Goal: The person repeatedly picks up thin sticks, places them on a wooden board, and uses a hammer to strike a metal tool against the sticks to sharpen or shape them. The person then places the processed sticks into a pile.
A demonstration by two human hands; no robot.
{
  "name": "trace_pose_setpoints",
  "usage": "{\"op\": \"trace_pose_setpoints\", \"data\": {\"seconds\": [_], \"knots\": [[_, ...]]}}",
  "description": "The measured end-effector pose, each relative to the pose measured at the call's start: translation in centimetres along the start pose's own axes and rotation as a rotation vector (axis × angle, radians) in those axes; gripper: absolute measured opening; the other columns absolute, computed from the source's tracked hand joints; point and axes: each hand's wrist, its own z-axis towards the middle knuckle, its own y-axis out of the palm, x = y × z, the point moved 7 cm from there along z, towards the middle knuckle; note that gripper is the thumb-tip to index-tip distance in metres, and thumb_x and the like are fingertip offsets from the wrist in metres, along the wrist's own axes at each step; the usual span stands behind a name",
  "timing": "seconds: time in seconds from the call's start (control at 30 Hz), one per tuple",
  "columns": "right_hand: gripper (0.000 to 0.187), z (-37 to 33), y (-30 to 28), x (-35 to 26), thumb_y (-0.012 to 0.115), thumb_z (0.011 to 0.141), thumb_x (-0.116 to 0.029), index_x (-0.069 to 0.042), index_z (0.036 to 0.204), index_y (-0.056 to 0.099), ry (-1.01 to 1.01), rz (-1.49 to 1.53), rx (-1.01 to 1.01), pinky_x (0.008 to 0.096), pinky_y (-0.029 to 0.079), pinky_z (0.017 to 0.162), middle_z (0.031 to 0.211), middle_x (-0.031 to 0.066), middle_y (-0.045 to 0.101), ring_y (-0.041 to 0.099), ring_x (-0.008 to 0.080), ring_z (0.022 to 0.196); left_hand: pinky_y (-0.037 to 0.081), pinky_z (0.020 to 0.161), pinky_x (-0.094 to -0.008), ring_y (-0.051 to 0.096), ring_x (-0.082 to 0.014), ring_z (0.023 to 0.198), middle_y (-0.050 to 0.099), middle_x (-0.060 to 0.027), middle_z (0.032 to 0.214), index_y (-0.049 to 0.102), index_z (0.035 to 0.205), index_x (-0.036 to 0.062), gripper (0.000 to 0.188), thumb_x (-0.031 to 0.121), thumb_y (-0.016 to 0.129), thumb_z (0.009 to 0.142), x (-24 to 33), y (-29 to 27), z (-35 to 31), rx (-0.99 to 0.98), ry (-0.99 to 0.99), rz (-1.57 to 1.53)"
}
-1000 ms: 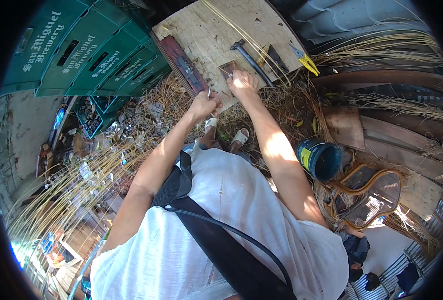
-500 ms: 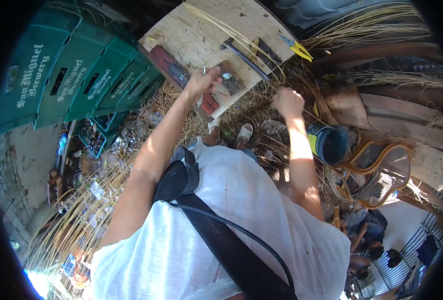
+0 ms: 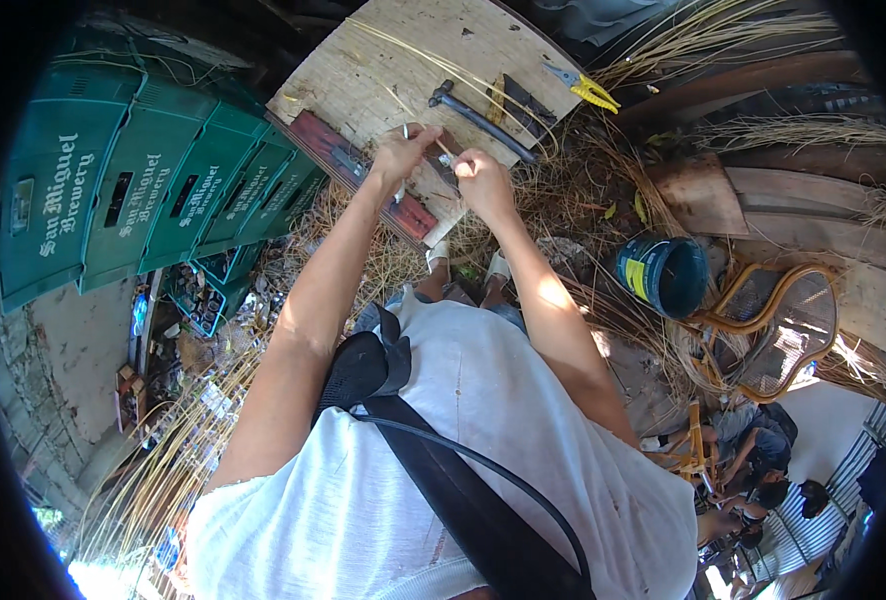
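My left hand is closed in a pinch over the wooden work board, with a thin pale cane strip at its fingertips. Close on its right, my right hand is also closed, its fingertips at the lower end of this strip. Something small and whitish shows between the hands, too small to name. Beyond them on the board lie a hammer, long cane strands and a flat black tool. A red-brown wooden bar lies along the board's left edge, partly behind my left hand.
Yellow-handled pliers lie at the board's right corner. Green crates are stacked at left. At right stand a dark bucket and a cane-framed mesh piece. Loose cane covers the ground. Other people sit at lower right.
My right hand has come from beyond the board's right edge, leftward and a little farther away, to meet my left hand. My left hand has stayed in nearly the same place, still pinched.
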Motion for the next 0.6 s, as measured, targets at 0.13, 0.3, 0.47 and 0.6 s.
{"op": "trace_pose_setpoints", "data": {"seconds": [0.13,0.3,0.47,0.6], "knots": [[0.02,1.0,1.2,2.1,0.056,0.081,-0.019,-0.002,0.089,0.062,-0.011,-0.166,-0.023,0.0462,0.048,0.074,0.081,0.0258,0.064,0.063,0.0402,0.082,0.045,0.052,-0.033,0.052,-0.017,0.054,0.06,-0.0089,0.07,0.067,0.093,0.0002,0.041,0.039,0.055,0.088,-2.4,-2.6,0.5,0.174,-0.087,0.371],[0.017,-1.5,-0.1,3.0,0.054,0.08,-0.018,-0.003,0.086,0.06,0.006,-0.34,-0.023,0.0481,0.048,0.071,0.079,0.0211,0.065,0.063,0.0406,0.08,0.053,0.062,-0.0396,0.067,-0.0242,0.077,0.064,-0.0228,0.082,0.057,0.096,-0.0045,0.035,0.027,0.041,0.094,-3.5,0.7,-3.2,-0.203,-0.099,0.147],[0.011,-3.5,-0.5,4.5,0.062,0.077,-0.011,-0.007,0.077,0.052,-0.23,-0.417,0.003,0.044,0.049,0.063,0.072,0.0137,0.062,0.063,0.0361,0.072,0.053,0.074,-0.0447,0.067,-0.0342,0.086,0.065,-0.0272,0.09,0.053,0.103,-0.0049,0.032,0.023,0.042,0.093,-2.4,4.2,-3.0,-0.015,0.334,0.645],[0.011,-3.1,-0.1,5.3,0.058,0.083,-0.017,-0.008,0.083,0.052,-0.313,-0.433,-0.009,0.0469,0.047,0.063,0.07,0.0163,0.062,0.062,0.0374,0.071,0.052,0.079,-0.0441,0.066,-0.0365,0.088,0.064,-0.0283,0.093,0.055,0.101,-0.0066,0.031,0.021,0.047,0.089,-3.7,6.1,-2.0,-0.027,0.325,0.936]]}}
